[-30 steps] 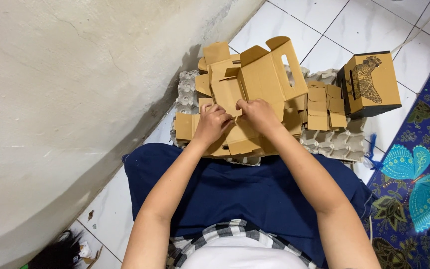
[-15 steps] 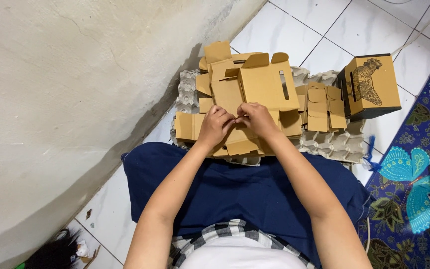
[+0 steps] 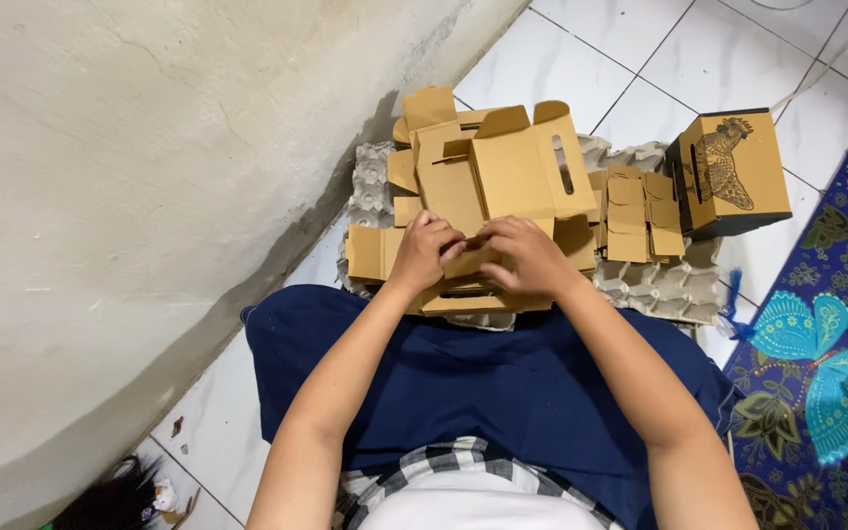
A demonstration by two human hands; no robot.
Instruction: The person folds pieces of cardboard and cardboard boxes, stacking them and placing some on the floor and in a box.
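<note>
Head view: left hand (image 3: 424, 251) and right hand (image 3: 527, 257) pinch flat carton (image 3: 503, 182); finished box (image 3: 733, 172) well right.

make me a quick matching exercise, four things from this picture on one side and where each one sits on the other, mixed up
1. brown die-cut cardboard box blank
2. finished brown cardboard box with a rooster drawing
3. grey moulded pulp egg trays
4. blue butterfly-patterned mat

a. right edge of floor
b. spread under the cardboard
c. in both hands
d. upright, right of the pile

Pairs: 1-c, 2-d, 3-b, 4-a
</note>
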